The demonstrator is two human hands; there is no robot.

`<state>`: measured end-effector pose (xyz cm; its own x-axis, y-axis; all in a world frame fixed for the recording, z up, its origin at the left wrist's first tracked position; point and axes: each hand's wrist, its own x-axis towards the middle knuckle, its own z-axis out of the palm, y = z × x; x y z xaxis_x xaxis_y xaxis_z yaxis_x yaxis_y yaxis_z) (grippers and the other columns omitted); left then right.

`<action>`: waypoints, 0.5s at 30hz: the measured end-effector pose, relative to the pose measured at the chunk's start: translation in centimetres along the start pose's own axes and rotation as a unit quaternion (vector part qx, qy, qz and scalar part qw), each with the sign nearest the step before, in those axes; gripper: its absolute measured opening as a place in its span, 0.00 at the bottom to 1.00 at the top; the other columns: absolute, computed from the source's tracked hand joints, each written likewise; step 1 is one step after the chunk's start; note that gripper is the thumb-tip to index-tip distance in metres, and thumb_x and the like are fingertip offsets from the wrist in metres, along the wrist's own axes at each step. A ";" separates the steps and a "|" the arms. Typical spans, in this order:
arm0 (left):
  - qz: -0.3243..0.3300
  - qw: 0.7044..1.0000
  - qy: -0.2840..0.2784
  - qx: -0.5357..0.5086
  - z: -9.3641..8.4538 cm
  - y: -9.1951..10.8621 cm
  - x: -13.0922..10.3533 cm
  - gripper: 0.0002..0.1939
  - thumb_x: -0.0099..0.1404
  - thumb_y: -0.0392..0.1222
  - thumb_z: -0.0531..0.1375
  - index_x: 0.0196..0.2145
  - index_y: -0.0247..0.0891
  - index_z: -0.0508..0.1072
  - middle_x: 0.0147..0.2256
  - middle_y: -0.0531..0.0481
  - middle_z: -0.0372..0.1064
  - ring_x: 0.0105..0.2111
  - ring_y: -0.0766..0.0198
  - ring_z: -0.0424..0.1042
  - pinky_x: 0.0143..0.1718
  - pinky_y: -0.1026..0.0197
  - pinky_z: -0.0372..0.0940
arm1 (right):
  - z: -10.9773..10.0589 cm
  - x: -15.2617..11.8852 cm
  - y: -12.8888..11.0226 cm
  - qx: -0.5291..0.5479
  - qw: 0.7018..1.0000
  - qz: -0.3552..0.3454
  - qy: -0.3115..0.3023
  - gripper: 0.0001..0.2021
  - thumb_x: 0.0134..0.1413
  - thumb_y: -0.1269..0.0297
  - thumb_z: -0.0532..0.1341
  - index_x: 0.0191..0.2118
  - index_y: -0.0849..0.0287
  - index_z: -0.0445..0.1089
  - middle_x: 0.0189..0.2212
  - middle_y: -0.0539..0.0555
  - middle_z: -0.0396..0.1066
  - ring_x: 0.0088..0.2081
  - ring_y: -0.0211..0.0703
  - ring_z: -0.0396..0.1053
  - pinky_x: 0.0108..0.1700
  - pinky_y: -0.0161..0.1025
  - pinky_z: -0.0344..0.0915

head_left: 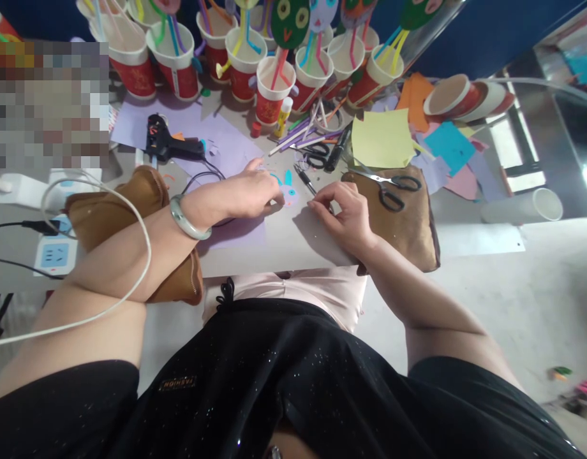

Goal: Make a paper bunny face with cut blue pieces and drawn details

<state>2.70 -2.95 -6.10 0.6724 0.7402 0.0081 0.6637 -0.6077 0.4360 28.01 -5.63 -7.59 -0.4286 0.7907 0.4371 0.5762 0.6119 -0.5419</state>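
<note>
A small lilac paper rabbit face [288,195] with blue ears and blue eyes lies on the table in front of me. My left hand [255,192], with a pale bangle at the wrist, has its fingers curled down onto the face's left edge, holding it; the fingertips are partly hidden. To the right, my right hand [344,210] is closed around the lower part of a black pen [305,180]. The pen's upper part points away from me, toward the scissors. A large lilac paper sheet [240,231] lies beneath my left forearm.
Several red-and-white paper cups [274,92] with straw figures stand at the back. A black glue gun [171,141], a glue stick [284,117], black-handled scissors [392,185], yellow paper [382,137] and brown pouches [408,223] lie around. A white cable [147,245] crosses my left arm.
</note>
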 end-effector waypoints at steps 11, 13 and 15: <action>-0.095 0.988 0.125 0.014 -0.1 -1.6 0.4 0.13 0.64 0.38 0.61 0.44 0.40 0.82 0.43 0.43 0.80 0.49 0.46 0.77 0.63 0.37 0.55 | -0.6 2.7 1.1 -0.127 0.986 0.011 -0.108 0.24 0.68 0.52 0.56 0.64 0.56 0.68 0.49 0.62 0.75 0.49 0.60 0.71 0.57 0.60 0.61; -0.098 0.984 0.144 0.028 0.2 -1.9 0.5 0.11 0.63 0.38 0.62 0.42 0.42 0.82 0.42 0.43 0.80 0.48 0.47 0.77 0.62 0.38 0.56 | 0.3 4.8 2.1 -0.155 0.978 0.000 -0.142 0.20 0.69 0.53 0.55 0.58 0.56 0.73 0.50 0.65 0.74 0.53 0.63 0.69 0.56 0.61 0.60; -0.108 0.981 0.154 0.041 0.3 -2.0 0.5 0.11 0.62 0.38 0.62 0.41 0.41 0.82 0.42 0.43 0.80 0.48 0.47 0.77 0.62 0.38 0.56 | 1.3 6.9 3.1 -0.175 0.970 -0.018 -0.171 0.18 0.68 0.54 0.57 0.55 0.56 0.75 0.51 0.65 0.72 0.55 0.64 0.67 0.57 0.61 0.59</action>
<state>1.79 -1.41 -7.21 0.3904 0.8985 0.2004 0.8129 -0.4387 0.3831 25.89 1.76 -7.17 -0.6242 0.7655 0.1562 0.7312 0.6429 -0.2283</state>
